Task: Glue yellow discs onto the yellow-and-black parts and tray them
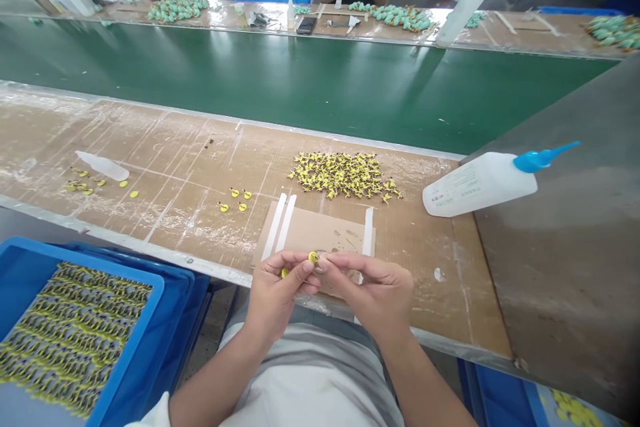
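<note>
My left hand (280,290) pinches a small yellow disc (313,257) between thumb and fingertips, above the front edge of the bench. Another bit of yellow (285,273) shows between its fingers. My right hand (375,290) meets it there, thumb and forefinger pressed together at the disc's right side; what they grip is too small to make out. Under both hands lies a cardboard sheet (325,230) with white tape strips. Beyond it is a heap of small yellow-and-dark pieces (345,175). Several yellow discs with dark parts on them (242,207) rest left of the cardboard.
A large white bottle with a blue nozzle (483,183) leans at right by a metal panel (565,247). A small bottle (103,165) lies at left near more discs. Blue trays (157,287) hold rows of pieces. Past the green belt (250,80), two people sit.
</note>
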A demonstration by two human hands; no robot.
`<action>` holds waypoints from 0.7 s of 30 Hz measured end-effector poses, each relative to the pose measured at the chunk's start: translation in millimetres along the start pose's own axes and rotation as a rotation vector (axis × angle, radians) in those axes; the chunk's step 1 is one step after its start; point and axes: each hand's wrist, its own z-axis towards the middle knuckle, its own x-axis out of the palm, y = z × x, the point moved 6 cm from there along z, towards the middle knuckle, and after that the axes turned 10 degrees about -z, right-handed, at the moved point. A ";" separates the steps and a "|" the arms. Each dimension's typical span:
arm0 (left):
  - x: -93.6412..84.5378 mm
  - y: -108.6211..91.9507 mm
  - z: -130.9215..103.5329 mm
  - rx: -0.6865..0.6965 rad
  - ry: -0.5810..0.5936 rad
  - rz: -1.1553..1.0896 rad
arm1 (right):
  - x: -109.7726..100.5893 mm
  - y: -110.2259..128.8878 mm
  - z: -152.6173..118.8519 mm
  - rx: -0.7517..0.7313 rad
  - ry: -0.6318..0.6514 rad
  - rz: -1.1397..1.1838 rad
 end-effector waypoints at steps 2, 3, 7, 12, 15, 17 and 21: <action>0.2 -1.9 -2.0 0.041 0.011 0.033 | 1.6 1.9 0.2 -0.027 0.012 -0.006; 0.5 -2.8 -2.9 0.062 0.017 0.048 | 2.2 2.1 0.2 -0.034 0.018 -0.015; 3.7 -5.8 -5.0 0.127 0.044 0.085 | 1.6 -2.7 -0.2 -0.015 0.018 -0.037; 8.4 -8.7 -6.3 0.160 0.075 0.108 | -3.4 -5.2 -1.0 -0.023 0.001 -0.079; 8.9 -8.4 -6.6 0.150 0.081 0.103 | -5.3 -3.2 -1.1 -0.024 -0.024 -0.104; 8.3 -8.5 -6.8 0.155 0.080 0.106 | -4.4 -1.5 -1.3 -0.026 -0.032 -0.110; 8.5 -10.8 -8.9 0.189 0.076 0.143 | -2.3 -0.8 -3.9 -0.025 -0.050 -0.105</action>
